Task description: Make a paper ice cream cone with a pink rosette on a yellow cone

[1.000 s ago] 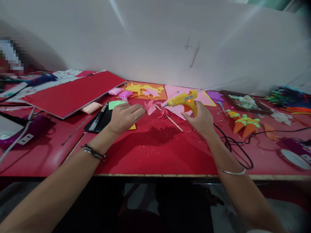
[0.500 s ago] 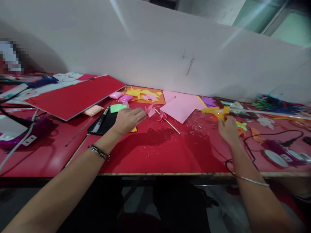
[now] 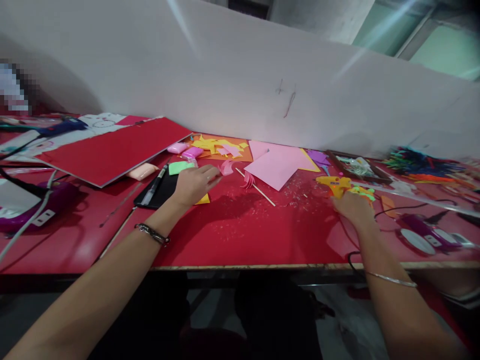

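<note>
My left hand (image 3: pixel 194 185) is closed, its fingertips pinching a pink curled paper piece (image 3: pixel 226 168) above the table. Just right of that piece lies a thin wooden stick (image 3: pixel 264 195) with pink fringed paper (image 3: pixel 249 179) curling around its upper part. At the right, my right hand (image 3: pixel 352 206) grips a yellow hot glue gun (image 3: pixel 336 185) low over the tabletop, nozzle toward the left. The handle is mostly hidden behind my fingers. Pink paper sheets (image 3: pixel 277 167) lie between the stick and the wall.
On the left are a red board (image 3: pixel 116 152), a black tablet-like slab (image 3: pixel 159 192) with a pen (image 3: pixel 157 182), and a purple power strip (image 3: pixel 56 200). Yellow scraps (image 3: pixel 213 145) lie at the back. A brown tray (image 3: pixel 360 166) and another purple power strip (image 3: pixel 431 234) stand right.
My right hand has brought the glue gun down and slightly back at the right, its nozzle now pulled in from the pink sheet. My left hand stays nearly in place with the pink paper.
</note>
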A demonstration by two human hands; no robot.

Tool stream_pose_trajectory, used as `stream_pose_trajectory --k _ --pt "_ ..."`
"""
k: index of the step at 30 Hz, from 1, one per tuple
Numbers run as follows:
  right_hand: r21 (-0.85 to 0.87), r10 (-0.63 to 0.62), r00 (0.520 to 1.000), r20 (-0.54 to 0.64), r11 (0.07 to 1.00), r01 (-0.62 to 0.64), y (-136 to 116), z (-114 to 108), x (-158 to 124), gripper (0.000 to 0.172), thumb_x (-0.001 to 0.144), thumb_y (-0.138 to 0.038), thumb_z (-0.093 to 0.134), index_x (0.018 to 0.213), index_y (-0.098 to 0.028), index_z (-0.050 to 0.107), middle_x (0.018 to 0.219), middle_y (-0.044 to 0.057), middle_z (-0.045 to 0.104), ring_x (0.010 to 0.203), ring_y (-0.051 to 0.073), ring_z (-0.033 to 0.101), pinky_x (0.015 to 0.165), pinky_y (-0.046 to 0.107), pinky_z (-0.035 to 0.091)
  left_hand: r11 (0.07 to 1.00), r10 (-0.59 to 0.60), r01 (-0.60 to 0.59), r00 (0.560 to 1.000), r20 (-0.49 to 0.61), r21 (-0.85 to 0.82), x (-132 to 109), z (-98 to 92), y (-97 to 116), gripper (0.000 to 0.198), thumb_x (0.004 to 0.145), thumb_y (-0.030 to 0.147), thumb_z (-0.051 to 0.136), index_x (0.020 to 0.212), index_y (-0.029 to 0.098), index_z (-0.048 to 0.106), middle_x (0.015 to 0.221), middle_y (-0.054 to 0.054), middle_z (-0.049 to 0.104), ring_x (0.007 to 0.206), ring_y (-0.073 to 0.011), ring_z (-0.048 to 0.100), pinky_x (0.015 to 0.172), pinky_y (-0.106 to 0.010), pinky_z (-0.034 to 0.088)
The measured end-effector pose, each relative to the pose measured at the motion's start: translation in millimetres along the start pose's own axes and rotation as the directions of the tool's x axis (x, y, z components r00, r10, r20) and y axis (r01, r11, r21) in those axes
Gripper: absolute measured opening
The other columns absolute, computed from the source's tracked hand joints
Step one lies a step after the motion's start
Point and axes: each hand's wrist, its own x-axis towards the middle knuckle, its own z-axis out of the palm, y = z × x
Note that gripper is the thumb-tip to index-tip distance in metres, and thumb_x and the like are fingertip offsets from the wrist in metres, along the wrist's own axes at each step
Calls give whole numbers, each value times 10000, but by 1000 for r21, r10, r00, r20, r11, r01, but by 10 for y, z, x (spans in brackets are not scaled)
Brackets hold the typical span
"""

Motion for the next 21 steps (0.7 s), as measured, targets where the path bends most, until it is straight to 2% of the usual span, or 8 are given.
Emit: stream_pose_trajectory --k 2,4,7,9,11,13,16,21 --pt "-31 -6 998 -68 1000 4 -96 -113 -135 294 728 -371 505 809 -115 623 880 246 607 862 353 573 617 419 385 999 -31 32 999 41 -27 4 -1 -1 240 833 343 422 769 199 604 740 -7 661 579 -123 571 470 -230 309" --pt "-16 -167 979 -119 986 167 -261 -261 -285 223 698 -346 548 729 -143 635 778 208 629 766 332 599 569 397 394 996 -58 65 994 96 -69 6 4 -6 224 830 338 428 788 198 598 771 -6 665 593 -122 577 464 -223 302" --pt "-18 -286 931 -227 957 289 -623 -471 -433 214 737 -326 511 745 -145 624 728 158 632 709 293 601 549 367 404 988 -86 104 985 149 -117 6 20 -16 209 822 335 438 802 200 596 795 -6 666 602 -117 578 461 -214 294" --pt "104 -418 867 -270 883 458 -904 -532 -439 191 760 -309 483 783 -170 613 748 109 636 706 228 592 574 319 406 986 -94 115 981 168 -121 4 33 -19 204 819 330 441 802 201 599 810 -10 666 613 -120 579 463 -215 293" --pt "288 -590 768 -247 712 640 -1180 -501 -393 170 755 -294 491 836 -191 600 756 56 636 687 165 576 588 261 398 986 -88 114 977 194 -124 3 45 -20 201 816 324 442 801 199 599 814 -17 664 631 -127 582 466 -218 294" --pt "359 -636 722 -274 629 690 -1423 -402 -335 186 757 -282 492 887 -187 586 788 50 630 695 146 559 605 244 385 982 -57 98 968 244 -161 4 60 -20 191 811 322 448 805 200 595 800 -16 661 644 -130 584 472 -216 302" --pt "376 -637 707 -307 602 705 -1681 -224 -284 212 741 -303 524 909 -185 575 876 69 620 730 158 546 615 251 370 964 -14 99 945 327 -246 11 80 -23 184 804 332 452 805 203 584 762 -1 655 627 -125 574 486 -209 321" --pt "470 -610 707 -358 537 701 -1877 -46 -217 237 747 -301 515 939 -174 571 857 61 617 697 149 534 595 246 362 941 -1 127 927 374 -313 35 90 -29 174 798 314 456 824 190 577 789 -6 647 620 -118 561 539 -209 362"
